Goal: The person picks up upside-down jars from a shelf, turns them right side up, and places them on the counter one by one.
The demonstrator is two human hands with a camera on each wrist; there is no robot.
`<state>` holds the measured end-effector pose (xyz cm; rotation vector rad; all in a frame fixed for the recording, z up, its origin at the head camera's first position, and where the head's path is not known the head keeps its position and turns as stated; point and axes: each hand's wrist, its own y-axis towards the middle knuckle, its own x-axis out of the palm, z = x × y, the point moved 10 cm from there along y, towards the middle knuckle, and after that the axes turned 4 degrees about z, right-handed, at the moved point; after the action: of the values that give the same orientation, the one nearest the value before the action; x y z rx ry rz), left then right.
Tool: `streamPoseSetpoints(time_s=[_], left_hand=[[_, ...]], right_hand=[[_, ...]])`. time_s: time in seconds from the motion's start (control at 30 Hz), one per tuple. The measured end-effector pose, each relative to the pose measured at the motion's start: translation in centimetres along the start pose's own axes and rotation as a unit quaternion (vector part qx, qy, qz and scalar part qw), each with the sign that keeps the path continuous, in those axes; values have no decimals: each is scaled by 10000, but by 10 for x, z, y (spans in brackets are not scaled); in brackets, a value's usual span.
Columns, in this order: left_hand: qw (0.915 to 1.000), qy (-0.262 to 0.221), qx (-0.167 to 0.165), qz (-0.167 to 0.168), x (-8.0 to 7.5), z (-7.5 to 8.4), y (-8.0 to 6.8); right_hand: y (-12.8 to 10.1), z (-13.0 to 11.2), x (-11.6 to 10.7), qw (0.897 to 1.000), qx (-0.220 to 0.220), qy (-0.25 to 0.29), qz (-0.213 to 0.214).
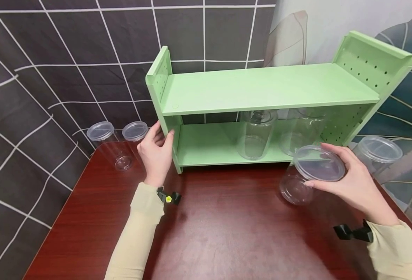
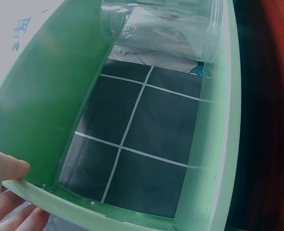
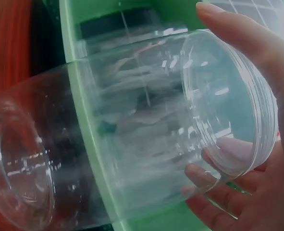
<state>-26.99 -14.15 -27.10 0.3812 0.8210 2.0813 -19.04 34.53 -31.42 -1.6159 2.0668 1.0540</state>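
Observation:
My right hand (image 1: 354, 182) grips a clear plastic jar (image 1: 297, 184) by its lidded top, thumb on the near side and fingers round the far side. In the right wrist view this jar (image 3: 142, 130) lies across the shelf edge; whether its base touches the table cannot be told. My left hand (image 1: 155, 157) holds the left side panel of a green two-tier shelf (image 1: 262, 89), the thumb in front and fingers behind. On the lower tier, towards the right, stand two more clear jars, one nearer the middle (image 1: 256, 142) and one beside it (image 1: 302, 130).
Two lidded clear jars, one outer (image 1: 100, 131) and one inner (image 1: 135, 131), stand left of the shelf, the inner partly behind my left hand. Another lidded jar (image 1: 380, 149) is beyond my right hand. The red-brown table (image 1: 227, 233) meets a dark gridded backdrop (image 1: 86, 42).

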Motion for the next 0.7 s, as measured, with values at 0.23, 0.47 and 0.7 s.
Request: streamPoseSetpoints(time_s=[0.23,0.47,0.7], left_hand=[[10000,-57,35,-56,0,-9,1],[9999,-64,69,-90,-1,-7,1],[9999,-63,83,-105,0,-8,1]], right_hand=[[-3,19,-13,9994,135,-288,96],[-4,29,-15,9991,261,-316,102],[-7,35,-20,9985,314,-325,298]])
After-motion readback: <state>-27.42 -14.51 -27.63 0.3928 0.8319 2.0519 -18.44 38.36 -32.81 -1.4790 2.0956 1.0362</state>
